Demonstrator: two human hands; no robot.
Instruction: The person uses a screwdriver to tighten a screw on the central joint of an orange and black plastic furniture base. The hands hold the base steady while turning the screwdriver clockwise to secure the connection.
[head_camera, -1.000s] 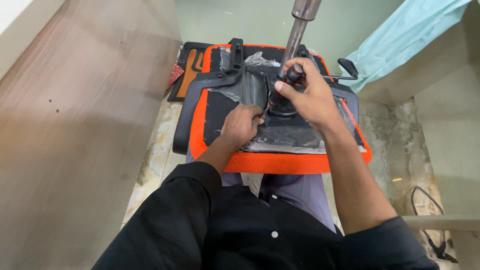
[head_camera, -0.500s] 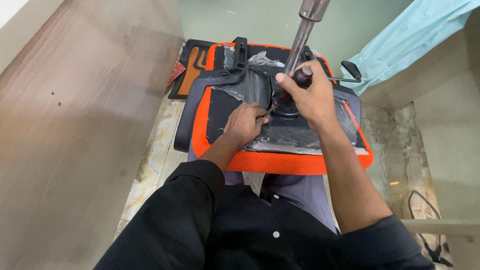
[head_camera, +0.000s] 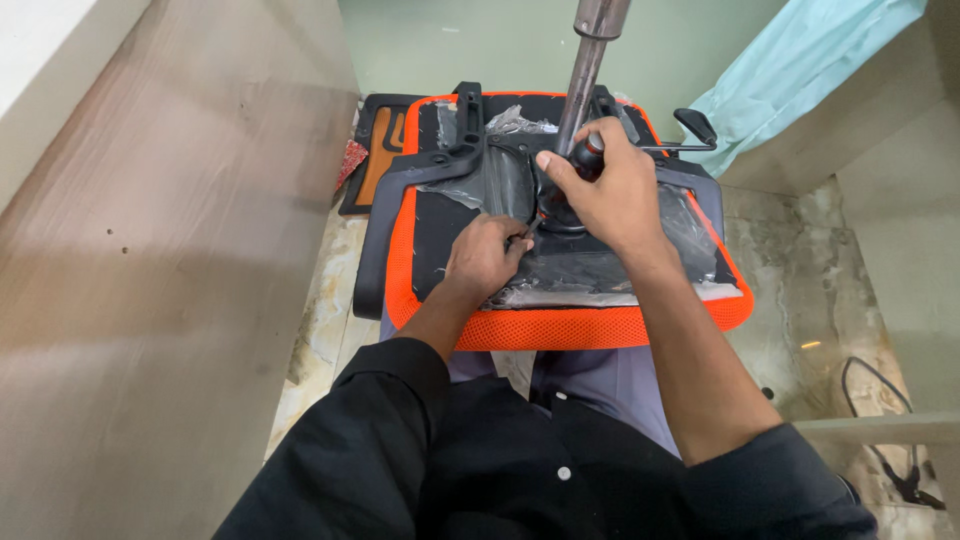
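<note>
— Marbled floor tiles (head_camera: 815, 300) run under everything, with a wood-grain panel (head_camera: 150, 250) down the left. What is on the person's lap?

— An upturned office chair seat (head_camera: 560, 325), orange mesh edge near, black underside up, resting across the knees. Its steel gas-lift column (head_camera: 582, 75) rises from the middle toward the far side.

— How would it handle?

— Bulky and stiff, I judge, fairly heavy at the metal mechanism (head_camera: 520, 180); the plastic wrap (head_camera: 690, 225) looks slippery. The rim or the black armrest bracket (head_camera: 400, 210) seems the safest hold.

— And the hands?

— The right hand (head_camera: 610, 190) is wrapped tight around a dark tool handle (head_camera: 590, 152) beside the column's base. The left hand (head_camera: 485, 258) is curled, fingertips pinching at something small by the mechanism; I cannot tell what.

— Any change from half a second ago?

— The right hand has shifted slightly on the handle; the left stays put. A lever (head_camera: 695, 125) sticks out far right, a teal cloth (head_camera: 790, 65) beyond.
</note>
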